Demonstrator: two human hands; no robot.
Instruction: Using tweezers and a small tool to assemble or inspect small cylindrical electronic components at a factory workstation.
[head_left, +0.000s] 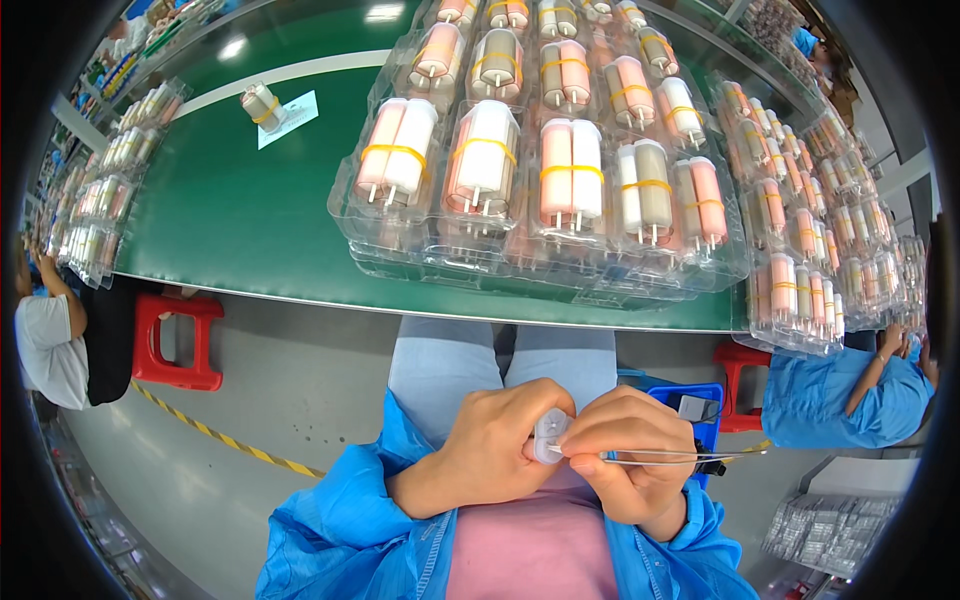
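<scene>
Above my lap, my left hand (490, 440) is closed around a small double-barrelled tube piece (549, 432). Its pale, translucent end faces up, and most of its body is hidden in the fist. My right hand (632, 450) grips metal tweezers (690, 458), whose thin arms point away to the right. The thumb and forefinger of that hand meet at a short white pin on the end of the tube piece. Whether they pinch the pin or only touch it, I cannot tell.
A stacked clear plastic tray (450, 235) of banded pink, white and grey twin tubes stands on the green table (250, 220). One banded pair (262, 106) lies on a card (290, 120). A blue bin (708, 420) stands right of my lap. Co-workers sit both sides near red stools (180, 345).
</scene>
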